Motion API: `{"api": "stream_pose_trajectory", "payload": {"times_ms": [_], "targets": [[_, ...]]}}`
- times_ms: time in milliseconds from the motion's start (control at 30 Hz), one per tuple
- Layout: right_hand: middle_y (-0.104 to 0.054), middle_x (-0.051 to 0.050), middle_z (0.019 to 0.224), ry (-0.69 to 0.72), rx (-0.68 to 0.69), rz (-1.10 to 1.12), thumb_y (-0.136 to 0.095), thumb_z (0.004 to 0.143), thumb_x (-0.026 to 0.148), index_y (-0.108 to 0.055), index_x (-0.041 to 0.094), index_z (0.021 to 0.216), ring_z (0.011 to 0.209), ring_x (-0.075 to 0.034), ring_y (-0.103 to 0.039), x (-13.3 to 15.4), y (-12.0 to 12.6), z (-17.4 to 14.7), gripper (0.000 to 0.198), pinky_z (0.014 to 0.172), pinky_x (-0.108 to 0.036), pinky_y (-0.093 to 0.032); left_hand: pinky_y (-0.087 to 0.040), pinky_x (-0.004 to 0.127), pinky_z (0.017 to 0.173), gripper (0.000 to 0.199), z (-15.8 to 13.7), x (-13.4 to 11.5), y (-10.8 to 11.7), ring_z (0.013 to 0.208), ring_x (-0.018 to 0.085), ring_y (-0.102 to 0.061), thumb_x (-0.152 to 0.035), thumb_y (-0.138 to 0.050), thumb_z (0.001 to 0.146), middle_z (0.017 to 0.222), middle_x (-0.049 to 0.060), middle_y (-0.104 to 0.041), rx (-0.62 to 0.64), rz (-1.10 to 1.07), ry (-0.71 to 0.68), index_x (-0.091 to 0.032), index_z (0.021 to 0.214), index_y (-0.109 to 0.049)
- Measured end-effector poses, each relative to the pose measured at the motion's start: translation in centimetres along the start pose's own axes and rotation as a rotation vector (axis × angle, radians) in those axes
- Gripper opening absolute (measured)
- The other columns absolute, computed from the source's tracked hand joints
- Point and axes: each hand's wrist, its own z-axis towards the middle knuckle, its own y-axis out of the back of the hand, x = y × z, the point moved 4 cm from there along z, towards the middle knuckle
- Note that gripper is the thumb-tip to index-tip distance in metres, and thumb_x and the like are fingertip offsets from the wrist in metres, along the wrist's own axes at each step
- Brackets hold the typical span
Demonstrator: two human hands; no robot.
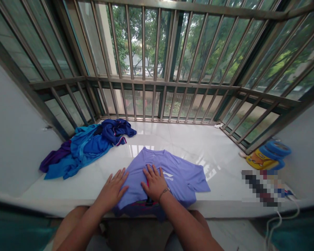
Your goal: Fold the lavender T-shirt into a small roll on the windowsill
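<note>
A lavender T-shirt (157,158) with a white chest logo lies on the white window ledge (199,139), its neckline toward the window. One sleeve spreads out to the right; on the left side no sleeve sticks out. My left hand (115,186) rests with fingers stretched along the shirt's left edge. Flat on the shirt's chest, just left of the logo, is my right hand (154,183), fingers spread, a bracelet on its wrist. Under the right palm and at the ledge's front edge, some dark and pink fabric shows; the rest of it is hidden.
A heap of blue, navy and purple clothes (91,146) lies at the left of the ledge. At the right stand a blue and yellow container (267,157) and blurred-out items, with a white cable (279,219) hanging down. Metal window bars (159,83) enclose the ledge's far side.
</note>
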Motion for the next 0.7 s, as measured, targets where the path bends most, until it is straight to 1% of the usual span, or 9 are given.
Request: {"api": "stream_pose_trajectory", "payload": {"times_ms": [67, 167, 233, 300, 333, 400, 533, 600, 700], "targets": [[-0.02, -0.005, 0.183, 0.003, 0.002, 0.002, -0.043, 0.108, 0.068, -0.036, 0.032, 0.172, 0.17, -0.034, -0.012, 0.0, -0.1, 0.0, 0.074, 0.134, -0.068, -0.006, -0.026, 0.064, 0.133, 0.065, -2.7, 2.7, 0.2, 0.166, 0.032, -0.034, -0.052, -0.042, 0.108, 0.178, 0.006, -0.035, 0.017, 0.077, 0.102, -0.035, 0.17, -0.042], [-0.021, -0.005, 0.183, -0.006, 0.004, -0.01, -0.043, 0.108, 0.067, -0.037, 0.032, 0.172, 0.17, -0.033, -0.012, -0.1, -0.2, 0.1, 0.073, 0.134, -0.068, -0.006, -0.027, 0.069, 0.13, 0.067, -5.1, 6.7, 1.5, 0.167, 0.034, -0.03, -0.048, -0.033, 0.108, 0.179, 0.008, -0.032, 0.027, 0.163, 0.297, -0.028, 0.171, -0.041], [-0.022, -0.006, 0.183, -0.011, 0.006, -0.024, -0.044, 0.109, 0.066, -0.037, 0.031, 0.172, 0.171, -0.033, -0.012, -0.1, -0.2, 0.2, 0.072, 0.134, -0.068, -0.005, -0.029, 0.07, 0.128, 0.069, -5.5, 8.0, 2.5, 0.167, 0.035, -0.03, -0.045, -0.029, 0.108, 0.179, 0.011, -0.032, 0.019, 0.185, 0.395, -0.022, 0.171, -0.042], [-0.022, -0.007, 0.183, -0.013, 0.009, -0.034, -0.044, 0.109, 0.065, -0.037, 0.031, 0.172, 0.17, -0.033, -0.012, 0.0, -0.2, 0.2, 0.072, 0.134, -0.067, -0.005, -0.032, 0.07, 0.127, 0.068, -4.9, 7.6, 3.2, 0.166, 0.036, -0.031, -0.043, -0.028, 0.108, 0.178, 0.015, -0.034, -0.011, 0.176, 0.439, -0.017, 0.169, -0.044], [-0.021, -0.007, 0.183, -0.013, 0.012, -0.037, -0.044, 0.109, 0.065, -0.037, 0.031, 0.172, 0.17, -0.033, -0.012, 0.0, -0.2, 0.3, 0.072, 0.134, -0.067, -0.005, -0.033, 0.07, 0.127, 0.068, -4.3, 6.7, 3.4, 0.166, 0.036, -0.031, -0.042, -0.028, 0.108, 0.178, 0.016, -0.034, -0.03, 0.159, 0.423, -0.016, 0.169, -0.045], [-0.021, -0.007, 0.183, -0.014, 0.019, -0.04, -0.045, 0.108, 0.065, -0.037, 0.031, 0.172, 0.17, -0.033, -0.012, 0.0, -0.2, 0.3, 0.073, 0.134, -0.067, -0.005, -0.032, 0.066, 0.13, 0.067, -2.5, 3.8, 3.5, 0.167, 0.035, -0.031, -0.042, -0.029, 0.109, 0.178, 0.016, -0.034, -0.062, 0.105, 0.306, -0.016, 0.17, -0.042], [-0.021, -0.006, 0.183, -0.013, 0.008, -0.044, -0.044, 0.108, 0.066, -0.037, 0.031, 0.172, 0.171, -0.032, -0.012, 0.0, -0.2, 0.2, 0.073, 0.134, -0.067, -0.005, -0.033, 0.052, 0.134, 0.063, 0.6, -2.3, 2.8, 0.166, 0.026, -0.034, -0.043, -0.034, 0.112, 0.179, 0.008, -0.035, -0.035, -0.032, -0.073, -0.028, 0.173, -0.036], [-0.021, -0.006, 0.183, -0.012, 0.0, -0.038, -0.043, 0.109, 0.066, -0.037, 0.032, 0.172, 0.171, -0.032, -0.012, 0.0, -0.2, 0.2, 0.073, 0.134, -0.067, -0.005, -0.033, 0.05, 0.134, 0.061, 1.1, -3.3, 2.0, 0.163, 0.024, -0.039, -0.045, -0.038, 0.112, 0.177, 0.006, -0.039, 0.006, -0.051, -0.149, -0.032, 0.172, -0.038], [-0.022, -0.006, 0.183, -0.004, 0.005, -0.027, -0.042, 0.109, 0.067, -0.036, 0.032, 0.172, 0.17, -0.033, -0.012, 0.0, -0.1, 0.1, 0.073, 0.134, -0.068, -0.006, -0.028, 0.052, 0.135, 0.063, 0.8, -2.0, 1.0, 0.164, 0.025, -0.039, -0.052, -0.042, 0.111, 0.176, 0.006, -0.041, 0.047, -0.023, -0.133, -0.034, 0.171, -0.04]]}}
